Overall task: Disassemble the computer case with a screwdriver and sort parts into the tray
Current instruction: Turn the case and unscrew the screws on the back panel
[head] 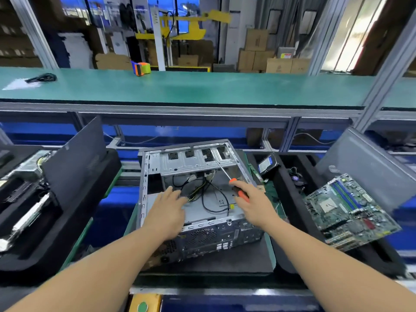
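An open grey computer case lies on its side on a dark mat in front of me, with black cables loose on its floor. My left hand reaches into the case, fingers straight, near the cables. My right hand grips a screwdriver with an orange and black handle. Its shaft points up and left, with the tip at the metal drive cage. A black foam tray to the right holds a green motherboard and a hard drive.
A second black foam tray on the left holds removed parts, with a dark side panel leaning in it. A grey panel leans at the right. A green shelf with a tape dispenser runs across above.
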